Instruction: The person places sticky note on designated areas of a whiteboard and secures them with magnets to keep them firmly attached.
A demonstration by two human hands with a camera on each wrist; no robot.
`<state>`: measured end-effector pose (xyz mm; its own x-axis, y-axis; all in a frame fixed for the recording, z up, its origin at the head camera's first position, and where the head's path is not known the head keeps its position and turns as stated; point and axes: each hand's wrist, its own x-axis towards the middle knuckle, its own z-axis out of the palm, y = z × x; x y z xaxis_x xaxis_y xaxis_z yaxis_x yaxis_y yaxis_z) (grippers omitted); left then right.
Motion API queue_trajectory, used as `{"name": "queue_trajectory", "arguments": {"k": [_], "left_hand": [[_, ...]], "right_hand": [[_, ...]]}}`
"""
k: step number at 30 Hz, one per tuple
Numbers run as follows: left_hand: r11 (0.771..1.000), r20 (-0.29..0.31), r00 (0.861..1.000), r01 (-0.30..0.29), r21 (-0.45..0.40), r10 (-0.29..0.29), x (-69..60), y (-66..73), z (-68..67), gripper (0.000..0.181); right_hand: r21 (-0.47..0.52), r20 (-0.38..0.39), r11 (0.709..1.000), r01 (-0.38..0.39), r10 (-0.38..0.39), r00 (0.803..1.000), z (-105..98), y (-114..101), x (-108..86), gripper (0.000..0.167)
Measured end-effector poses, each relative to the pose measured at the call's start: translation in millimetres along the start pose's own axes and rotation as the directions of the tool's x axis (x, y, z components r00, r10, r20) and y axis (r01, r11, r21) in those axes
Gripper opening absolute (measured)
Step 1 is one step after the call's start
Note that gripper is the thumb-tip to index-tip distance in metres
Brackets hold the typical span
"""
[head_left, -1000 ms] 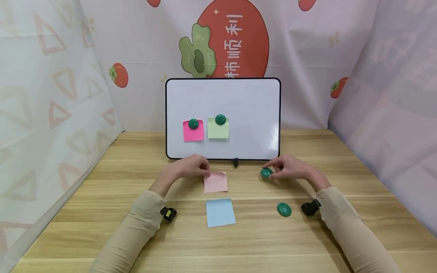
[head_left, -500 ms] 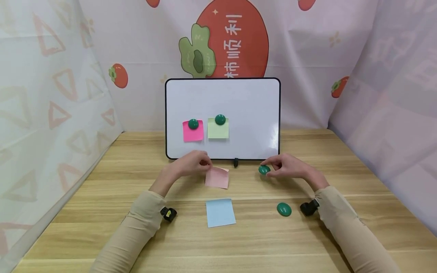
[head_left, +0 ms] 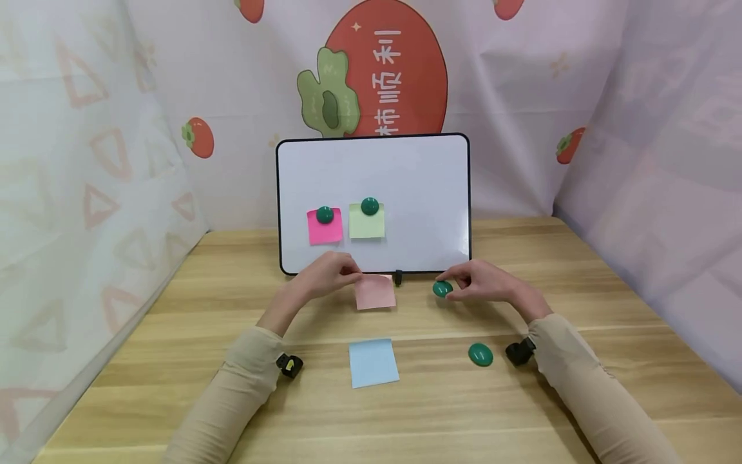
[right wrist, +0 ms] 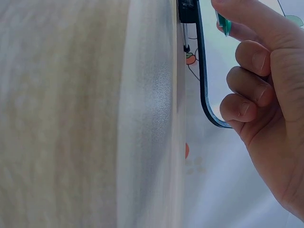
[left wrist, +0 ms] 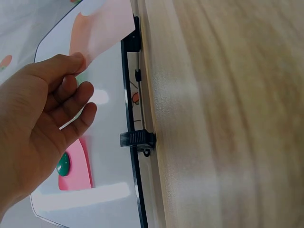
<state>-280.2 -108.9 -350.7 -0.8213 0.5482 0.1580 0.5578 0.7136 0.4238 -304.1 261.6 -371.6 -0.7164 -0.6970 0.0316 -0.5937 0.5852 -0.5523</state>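
Between thumb and finger, my left hand (head_left: 327, 276) pinches a pale pink sticky note (head_left: 375, 293) by its upper left corner, in front of the whiteboard's (head_left: 426, 193) lower edge. The left wrist view shows the note (left wrist: 102, 31) bending away from the fingertips. My right hand (head_left: 484, 283) grips a green round magnet (head_left: 442, 289) between thumb and forefinger, right of the note; only part of that magnet (right wrist: 223, 24) shows in the right wrist view. A blue sticky note (head_left: 373, 363) and another green magnet (head_left: 480, 354) lie on the table nearer the person.
On the board, a bright pink note (head_left: 325, 231) and a light green note (head_left: 366, 225) each hang under a green magnet. Black clips (left wrist: 137, 138) stand at the board's bottom edge. Printed cloth (head_left: 510, 84) surrounds the wooden table (head_left: 290, 412).
My left hand has lifted the pale pink note off the table and carried it up and slightly right. My right hand has moved a little left with its magnet. The head view has shifted slightly.
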Motion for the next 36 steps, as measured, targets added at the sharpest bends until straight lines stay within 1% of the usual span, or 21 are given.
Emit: {"name": "queue_trajectory", "arguments": {"k": [3, 6, 10, 14, 17, 22, 28, 33, 36], "left_hand": [[0.999, 0.001, 0.999, 0.034, -0.007, -0.034, 3.2, 3.1, -1.1, 0.013], [0.999, -0.001, 0.999, 0.052, -0.007, -0.052, 11.0, 5.7, -4.4, 0.015], [0.999, -0.017, 0.999, 0.046, -0.008, -0.046, 25.2, 9.1, -11.6, 0.016], [0.999, -0.053, 0.998, 0.032, -0.001, -0.032, 39.0, 13.1, -16.9, 0.015], [0.999, -0.073, 0.997, 0.019, 0.027, -0.017, 47.3, 15.7, -18.1, 0.015], [0.999, -0.079, 0.997, 0.004, 0.05, 0.0, 58.3, 18.2, -18.2, 0.016], [0.998, -0.094, 0.996, 0.012, 0.058, -0.006, 76.1, 20.7, -21.5, 0.017], [0.995, -0.103, 0.995, 0.016, 0.102, -0.005, 90.1, 26.9, -25.5, 0.019], [0.992, -0.102, 0.995, 0.031, 0.126, -0.018, 98.5, 30.8, -27.9, 0.02]], "right_hand": [[0.003, 0.008, 1.0, 0.012, -0.012, 1.0, 0.5, -1.4, 1.5, 0.036], [0.003, 0.005, 1.0, 0.012, -0.012, 1.0, -0.2, -2.1, 2.2, 0.036], [-0.003, 0.006, 1.0, 0.014, -0.014, 1.0, -0.8, -1.7, 2.6, 0.037], [-0.008, 0.004, 1.0, 0.019, -0.019, 1.0, -0.5, -0.3, 2.7, 0.037], [-0.009, 0.001, 1.0, 0.025, -0.025, 1.0, 0.0, 1.2, 2.9, 0.037], [-0.01, 0.007, 1.0, 0.027, -0.027, 1.0, 0.1, -0.9, 3.7, 0.036], [0.002, 0.019, 1.0, 0.014, -0.015, 1.0, -1.4, -4.5, 2.9, 0.035], [0.003, 0.023, 1.0, 0.011, -0.011, 1.0, 0.1, -4.7, 2.5, 0.035], [0.006, 0.025, 1.0, 0.009, -0.009, 1.0, 1.4, -4.4, 2.7, 0.035]]}}
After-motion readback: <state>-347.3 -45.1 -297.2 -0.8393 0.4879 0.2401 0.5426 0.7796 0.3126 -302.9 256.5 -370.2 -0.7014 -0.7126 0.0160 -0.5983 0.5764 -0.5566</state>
